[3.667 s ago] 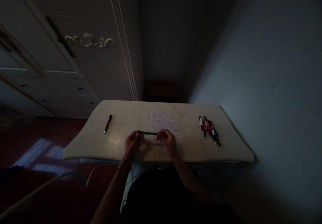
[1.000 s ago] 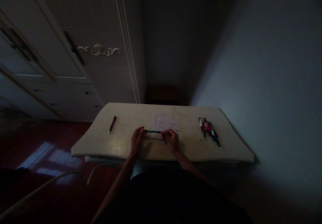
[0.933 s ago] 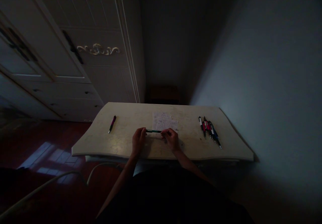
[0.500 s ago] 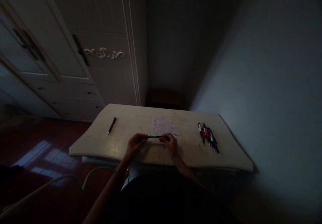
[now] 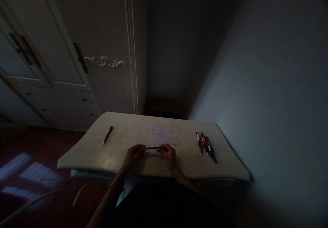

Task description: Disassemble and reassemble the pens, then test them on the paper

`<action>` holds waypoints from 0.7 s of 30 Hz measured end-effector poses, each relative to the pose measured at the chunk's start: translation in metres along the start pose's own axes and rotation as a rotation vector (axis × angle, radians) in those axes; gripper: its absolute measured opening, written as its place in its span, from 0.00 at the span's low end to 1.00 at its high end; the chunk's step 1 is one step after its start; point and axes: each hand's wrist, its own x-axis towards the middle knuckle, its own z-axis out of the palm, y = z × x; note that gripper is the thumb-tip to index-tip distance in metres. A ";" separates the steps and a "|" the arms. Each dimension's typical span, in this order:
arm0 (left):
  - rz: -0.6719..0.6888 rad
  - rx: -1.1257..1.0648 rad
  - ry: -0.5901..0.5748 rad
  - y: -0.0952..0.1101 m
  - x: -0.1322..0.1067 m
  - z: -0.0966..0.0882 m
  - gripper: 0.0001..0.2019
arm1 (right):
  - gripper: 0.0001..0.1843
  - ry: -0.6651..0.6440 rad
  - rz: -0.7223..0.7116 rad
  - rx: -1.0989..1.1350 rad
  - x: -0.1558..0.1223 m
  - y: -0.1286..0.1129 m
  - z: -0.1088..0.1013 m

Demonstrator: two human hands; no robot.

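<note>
The left hand (image 5: 132,155) and right hand (image 5: 167,154) each have their fingers (image 5: 139,148) clenched on one end of the green pen (image 5: 153,148). They hold it level, close over the counter (image 5: 123,135) near its front edge. Gripped only at the tips in such dim light, it could slip and roll off that edge. Just beyond the fingers lies a scribbled paper (image 5: 161,139), which a dropped tip could mark. Well off to the right is a bundle of pens (image 5: 206,146), and well off to the left a purple pen (image 5: 108,135).

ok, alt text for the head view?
The left hand and right hand hold a green pen level between them over a pale table, near a scribbled paper sheet. A purple pen lies alone at left; a bunch of pens lies at right.
</note>
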 end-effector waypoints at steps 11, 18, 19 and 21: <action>0.056 0.043 0.109 0.000 -0.009 -0.006 0.11 | 0.12 -0.048 -0.107 -0.203 -0.004 -0.009 0.003; 0.012 0.030 0.115 0.004 -0.014 -0.008 0.13 | 0.12 -0.168 -0.159 -0.391 0.001 -0.018 -0.001; 0.005 0.032 0.120 0.003 -0.016 -0.008 0.14 | 0.13 -0.194 -0.191 -0.406 0.005 -0.022 -0.005; -0.010 0.015 0.154 0.002 -0.019 -0.008 0.15 | 0.15 -0.199 -0.266 -0.430 0.016 -0.029 -0.019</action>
